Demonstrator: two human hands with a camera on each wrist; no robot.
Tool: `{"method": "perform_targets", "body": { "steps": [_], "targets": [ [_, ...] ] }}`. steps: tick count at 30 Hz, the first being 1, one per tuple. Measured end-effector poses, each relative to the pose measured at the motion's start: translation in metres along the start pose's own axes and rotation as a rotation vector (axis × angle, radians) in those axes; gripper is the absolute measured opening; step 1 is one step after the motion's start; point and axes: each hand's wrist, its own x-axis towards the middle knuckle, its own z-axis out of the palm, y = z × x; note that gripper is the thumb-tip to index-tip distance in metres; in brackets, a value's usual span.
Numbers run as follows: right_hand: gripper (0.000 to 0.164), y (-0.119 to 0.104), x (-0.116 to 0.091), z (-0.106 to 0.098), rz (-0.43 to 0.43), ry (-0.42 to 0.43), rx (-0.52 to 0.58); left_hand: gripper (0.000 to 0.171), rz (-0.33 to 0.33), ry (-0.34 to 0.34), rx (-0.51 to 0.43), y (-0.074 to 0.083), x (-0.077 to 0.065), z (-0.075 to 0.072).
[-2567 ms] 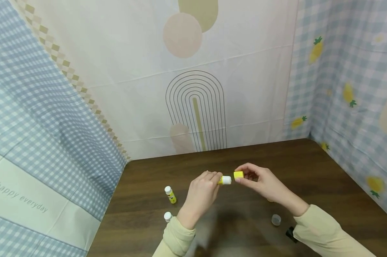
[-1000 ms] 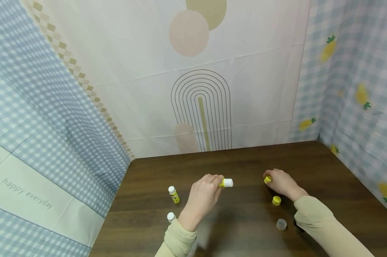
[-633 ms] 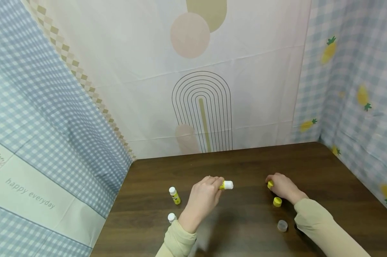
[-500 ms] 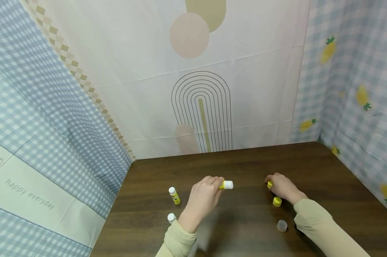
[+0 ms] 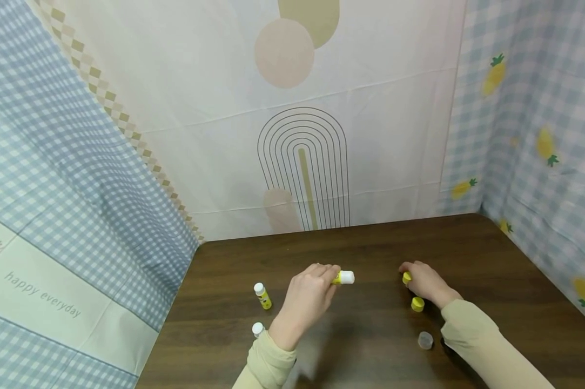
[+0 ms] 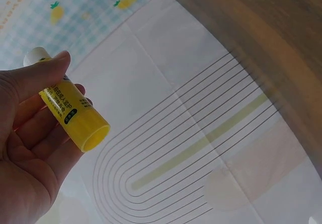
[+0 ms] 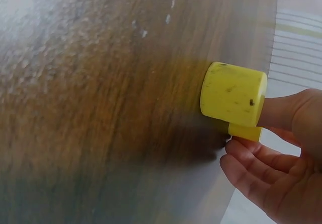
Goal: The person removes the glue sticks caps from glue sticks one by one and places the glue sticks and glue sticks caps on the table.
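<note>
My left hand [image 5: 308, 294] grips a yellow glue stick [image 6: 75, 108] above the table, its white end pointing right in the head view. In the left wrist view the thumb lies across the barrel and the fingers curl behind it. Over on the right, my right hand [image 5: 427, 282] pinches a small yellow cap [image 5: 407, 277] at the tabletop. A second yellow cap [image 5: 417, 304] stands just in front of that hand. In the right wrist view this nearer cap [image 7: 234, 93] partly hides the pinched cap [image 7: 245, 133].
A yellow glue stick with a white top [image 5: 262, 296] stands left of my left hand. Another white-topped item [image 5: 258, 329] is partly hidden by the left sleeve. A clear cap [image 5: 425, 340] lies near the right sleeve on the dark wooden table [image 5: 370, 346].
From beside the glue stick's white end, my right hand has carried the yellow cap rightward and down to the table. The left hand keeps its hold on the glue stick, nearly still.
</note>
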Motion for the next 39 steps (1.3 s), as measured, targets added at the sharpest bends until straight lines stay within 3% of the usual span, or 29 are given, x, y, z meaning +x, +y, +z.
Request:
{"method": "perform_targets", "body": {
  "steps": [5, 10, 17, 22, 26, 31, 35, 39],
  "targets": [
    [0.031, 0.003, 0.001, 0.001, -0.001, 0.01, 0.003, 0.035, -0.028, 0.003, -0.157, -0.005, 0.009, -0.015],
    [0.03, 0.006, 0.0, 0.003, -0.001, 0.016, 0.001, 0.031, -0.054, 0.064, -0.328, -0.022, 0.023, -0.036],
    [0.033, 0.007, -0.002, 0.006, 0.021, 0.004, 0.033, 0.029, -0.131, 0.135, -0.458, -0.049, 0.035, -0.076],
    [0.034, 0.008, -0.002, 0.007, 0.025, 0.014, 0.037, 0.03, -0.171, 0.175, -0.472, -0.067, 0.037, -0.096],
    [0.034, 0.007, -0.002, 0.007, 0.031, 0.02, 0.042, 0.031, -0.277, 0.151, -0.548, -0.091, 0.035, -0.099],
    [0.033, 0.004, -0.001, 0.008, 0.04, 0.022, 0.035, 0.033, -0.49, 0.08, -0.736, -0.132, 0.025, -0.087],
    [0.032, 0.004, -0.001, 0.009, 0.041, 0.016, 0.024, 0.036, -0.604, 0.025, -0.802, -0.139, 0.021, -0.089],
    [0.031, 0.006, -0.004, 0.009, 0.036, 0.023, 0.017, 0.037, -0.641, -0.027, -0.822, -0.14, 0.02, -0.089]
  ]
}}
